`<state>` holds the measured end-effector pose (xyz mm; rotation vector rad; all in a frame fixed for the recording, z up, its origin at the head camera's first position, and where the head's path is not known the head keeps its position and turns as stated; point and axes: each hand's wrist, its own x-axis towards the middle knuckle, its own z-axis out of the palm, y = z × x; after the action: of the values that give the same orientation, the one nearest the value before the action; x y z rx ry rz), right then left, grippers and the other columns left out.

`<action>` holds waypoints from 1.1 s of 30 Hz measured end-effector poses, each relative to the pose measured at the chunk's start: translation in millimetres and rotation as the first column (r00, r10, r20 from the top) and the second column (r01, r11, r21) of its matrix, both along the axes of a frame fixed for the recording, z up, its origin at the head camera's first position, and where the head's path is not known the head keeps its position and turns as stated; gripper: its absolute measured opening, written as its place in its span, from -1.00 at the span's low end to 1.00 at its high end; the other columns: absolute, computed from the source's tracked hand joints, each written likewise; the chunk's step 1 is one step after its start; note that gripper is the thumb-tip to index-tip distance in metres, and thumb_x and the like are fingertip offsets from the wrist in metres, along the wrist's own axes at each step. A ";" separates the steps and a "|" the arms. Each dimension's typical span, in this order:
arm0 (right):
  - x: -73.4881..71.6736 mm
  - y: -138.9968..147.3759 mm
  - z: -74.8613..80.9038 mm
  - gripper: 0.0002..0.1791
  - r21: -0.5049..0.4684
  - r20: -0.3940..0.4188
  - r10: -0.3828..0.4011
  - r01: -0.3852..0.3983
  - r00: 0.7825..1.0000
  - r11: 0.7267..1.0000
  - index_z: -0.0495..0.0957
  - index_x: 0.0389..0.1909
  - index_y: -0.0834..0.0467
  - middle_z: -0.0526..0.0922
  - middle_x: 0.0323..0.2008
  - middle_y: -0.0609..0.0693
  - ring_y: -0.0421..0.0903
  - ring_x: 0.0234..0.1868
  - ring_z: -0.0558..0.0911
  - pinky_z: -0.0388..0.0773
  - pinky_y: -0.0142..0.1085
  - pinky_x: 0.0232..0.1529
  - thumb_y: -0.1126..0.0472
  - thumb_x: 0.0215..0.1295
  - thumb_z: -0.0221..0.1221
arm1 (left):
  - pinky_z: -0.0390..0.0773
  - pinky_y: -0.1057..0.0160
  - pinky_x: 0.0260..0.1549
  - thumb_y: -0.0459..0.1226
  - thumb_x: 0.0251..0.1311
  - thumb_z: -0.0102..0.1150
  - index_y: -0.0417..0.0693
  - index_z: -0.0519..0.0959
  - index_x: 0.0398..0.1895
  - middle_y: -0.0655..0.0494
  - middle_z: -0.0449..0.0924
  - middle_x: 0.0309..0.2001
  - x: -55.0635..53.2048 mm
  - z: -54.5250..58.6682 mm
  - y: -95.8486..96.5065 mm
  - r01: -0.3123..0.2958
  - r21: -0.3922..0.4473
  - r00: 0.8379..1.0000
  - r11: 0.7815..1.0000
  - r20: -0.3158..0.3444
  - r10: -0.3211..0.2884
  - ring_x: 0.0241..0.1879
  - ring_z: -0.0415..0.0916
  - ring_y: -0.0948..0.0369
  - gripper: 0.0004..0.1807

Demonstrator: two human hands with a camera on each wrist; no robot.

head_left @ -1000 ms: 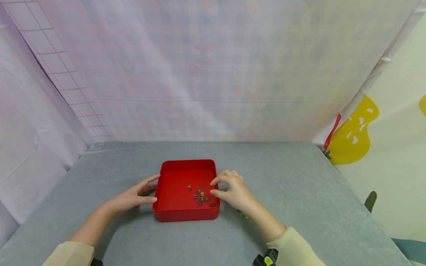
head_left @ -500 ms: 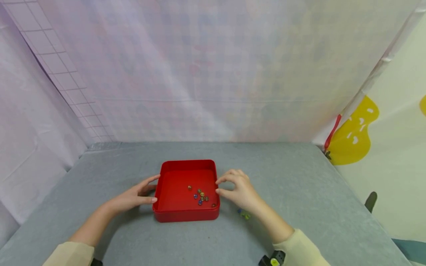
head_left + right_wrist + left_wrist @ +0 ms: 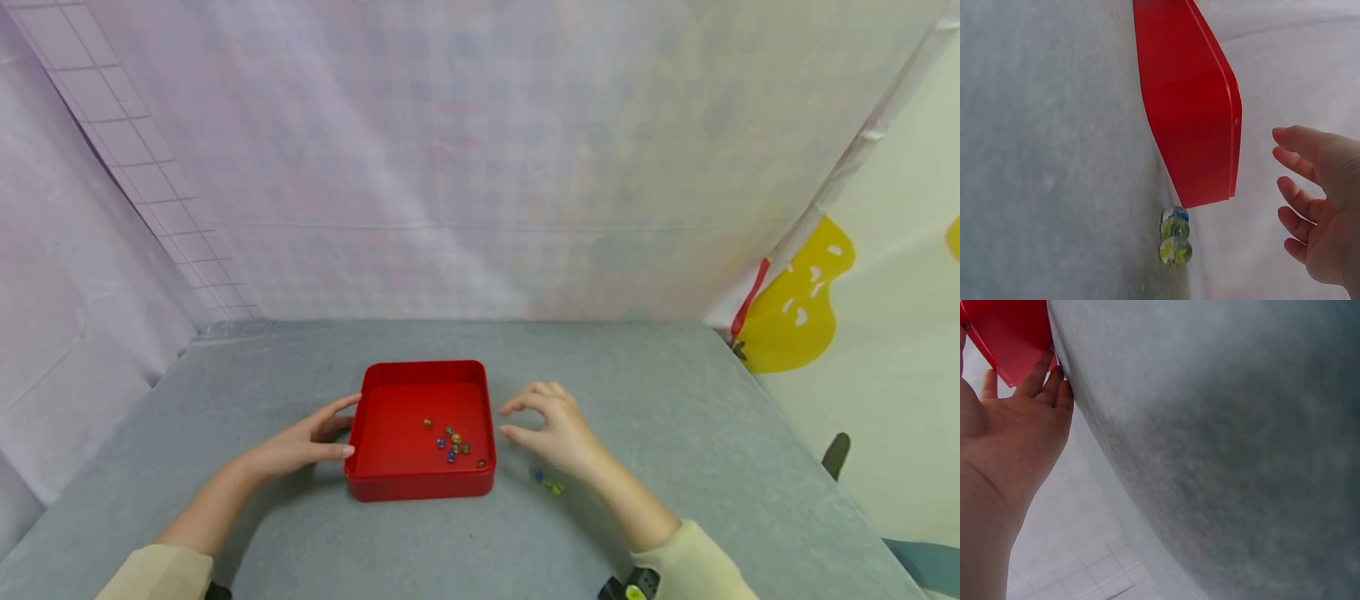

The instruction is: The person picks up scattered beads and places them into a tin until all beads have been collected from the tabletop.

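Observation:
A square red tray with raised walls stands on the grey table, several small glass marbles lying in its right front part. Along the tray's left wall rests my left hand, thumb and fingertips touching the outside; the left wrist view shows the fingers straight against the red wall. Just off the tray's right side hovers my right hand, thumb and fingers apart with nothing between them. Below that hand, three glass marbles, blue and yellow-green, sit in a row on the table beside the tray.
A grey cloth covers the table. Pale curtains hang behind it and at the left. On the right is a white sheet with a yellow printed shape. A black camera mount sits at my right wrist.
My right hand has drawn back to the right, from over the tray's right edge to outside it. The marbles on the table show more fully. My left hand and the tray stay put.

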<state>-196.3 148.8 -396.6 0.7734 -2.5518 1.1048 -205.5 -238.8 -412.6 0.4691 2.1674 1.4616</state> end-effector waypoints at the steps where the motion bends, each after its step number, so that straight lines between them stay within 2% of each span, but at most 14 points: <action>1: 0.5 1.1 0.0 -0.79 0.001 0.000 0.001 -0.001 1.000 1.000 0.69 -0.25 0.05 0.56 -0.25 -0.25 -0.15 -0.10 0.43 0.32 -0.03 -0.02 0.19 0.05 0.42 | 0.10 -0.29 0.19 -0.23 0.31 0.13 -0.01 -0.12 0.53 -0.31 0.00 0.42 0.0 -0.1 0.0 0.001 -0.002 1.000 1.000 0.000 -0.001 0.39 -0.07 -0.21 -0.16; 12: 3.0 13.1 0.0 -0.79 0.009 0.017 -0.025 0.024 1.000 1.000 0.69 -0.25 0.00 0.57 -0.21 -0.23 -0.13 -0.08 0.42 0.35 -0.04 -0.06 0.20 0.06 0.42 | 0.10 -0.30 0.19 -0.22 0.31 0.13 0.01 -0.11 0.53 -0.30 -0.01 0.43 0.5 -0.1 -0.3 -0.004 -0.002 1.000 1.000 0.013 0.004 0.39 -0.07 -0.20 -0.16; 21: 6.0 22.5 0.3 -0.78 0.011 0.026 -0.043 0.043 0.999 0.999 0.69 -0.23 0.03 0.57 -0.21 -0.24 -0.14 -0.07 0.43 0.34 -0.05 -0.04 0.20 0.05 0.42 | 0.13 -0.31 0.17 -0.23 0.29 0.15 -0.02 -0.11 0.52 -0.31 0.01 0.42 2.1 -0.3 1.2 -0.004 -0.016 0.999 1.000 -0.040 0.004 0.39 -0.05 -0.22 -0.15; 28: 8.1 28.8 -1.8 -0.79 0.021 0.047 -0.051 0.050 0.998 0.999 0.68 -0.24 -0.05 0.56 -0.20 -0.26 -0.15 -0.06 0.41 0.34 -0.04 -0.04 0.18 0.06 0.42 | 0.12 -0.31 0.18 -0.23 0.30 0.15 0.00 -0.10 0.53 -0.31 0.00 0.42 1.6 -0.7 0.7 -0.005 -0.015 0.999 1.000 -0.042 0.005 0.39 -0.06 -0.21 -0.15; 33: 9.5 32.4 -3.6 -0.79 0.025 0.051 -0.044 0.043 0.998 0.999 0.68 -0.23 0.01 0.56 -0.20 -0.27 -0.15 -0.07 0.41 0.33 -0.03 -0.04 0.17 0.08 0.41 | 0.12 -0.30 0.18 -0.22 0.30 0.15 0.01 -0.10 0.53 -0.30 -0.01 0.43 1.8 -0.8 0.1 -0.004 -0.023 0.999 1.000 -0.044 0.003 0.39 -0.07 -0.21 -0.15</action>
<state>-186.8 181.2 -400.2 0.7008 -2.6157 1.0961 -203.7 -238.8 -413.4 0.4935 2.2183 1.4393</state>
